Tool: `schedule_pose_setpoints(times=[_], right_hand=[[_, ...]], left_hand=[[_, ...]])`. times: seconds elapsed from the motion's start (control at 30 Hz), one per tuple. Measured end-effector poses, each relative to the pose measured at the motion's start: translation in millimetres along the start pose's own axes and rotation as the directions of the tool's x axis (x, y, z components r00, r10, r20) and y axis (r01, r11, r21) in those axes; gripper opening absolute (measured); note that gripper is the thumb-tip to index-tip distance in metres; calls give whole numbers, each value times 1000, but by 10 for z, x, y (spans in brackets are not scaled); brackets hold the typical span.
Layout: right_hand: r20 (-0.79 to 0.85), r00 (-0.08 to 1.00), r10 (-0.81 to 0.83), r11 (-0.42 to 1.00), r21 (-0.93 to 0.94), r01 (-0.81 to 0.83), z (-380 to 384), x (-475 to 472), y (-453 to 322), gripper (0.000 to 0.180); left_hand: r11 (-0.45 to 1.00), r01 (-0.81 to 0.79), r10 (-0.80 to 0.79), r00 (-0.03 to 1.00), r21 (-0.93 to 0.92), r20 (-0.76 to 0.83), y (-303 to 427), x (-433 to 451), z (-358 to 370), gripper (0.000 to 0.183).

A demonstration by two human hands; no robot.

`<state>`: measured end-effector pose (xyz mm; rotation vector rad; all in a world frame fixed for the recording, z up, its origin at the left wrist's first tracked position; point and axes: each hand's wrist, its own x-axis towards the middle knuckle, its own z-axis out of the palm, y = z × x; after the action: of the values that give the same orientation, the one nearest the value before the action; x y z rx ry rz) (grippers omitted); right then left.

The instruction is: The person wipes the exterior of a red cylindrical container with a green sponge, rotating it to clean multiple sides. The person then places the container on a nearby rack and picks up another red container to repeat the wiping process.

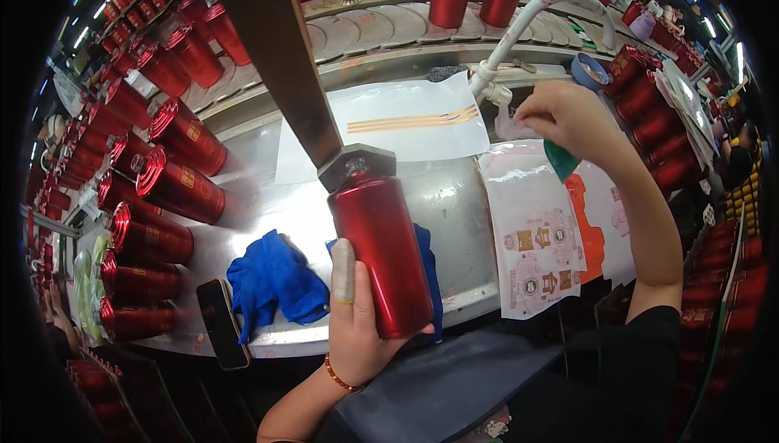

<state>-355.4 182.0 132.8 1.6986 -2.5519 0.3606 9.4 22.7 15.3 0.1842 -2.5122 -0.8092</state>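
My left hand (359, 327) holds a glossy red bottle (383, 248) by its lower body, with a pale cover on one finger. The bottle leans slightly, and its neck end meets a dark angular block (359, 160) at the foot of a brown post (277, 53). My right hand (563, 117) is raised beside the white curved faucet (487, 75). A green flat piece (560, 161) sticks out below its palm, and its fingertips are pinched by a translucent strip (508, 125) at the faucet. Below that hand lies a printed transfer sheet (529, 199).
Several red bottles (182, 184) stand on the metal table's left side. Blue cloth (277, 279) and a phone (224, 324) lie near the front edge. A white sheet with gold strips (401, 99) lies behind. A blue bowl (590, 70) sits right; a plated conveyor (377, 32) runs behind.
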Motion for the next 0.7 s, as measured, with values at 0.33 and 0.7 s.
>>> schedule_pose_setpoints(times=[0.33,0.7], right_hand=[[150,888,-435,881,274,386,-495,-242,-1380,18],[344,808,-479,862,358,358,37,298,-1598,12]], left_hand=[[979,40,-31,998,-201,49,-113,108,-120,133],[859,204,-94,964,-469,248,-176,135,-291,143]])
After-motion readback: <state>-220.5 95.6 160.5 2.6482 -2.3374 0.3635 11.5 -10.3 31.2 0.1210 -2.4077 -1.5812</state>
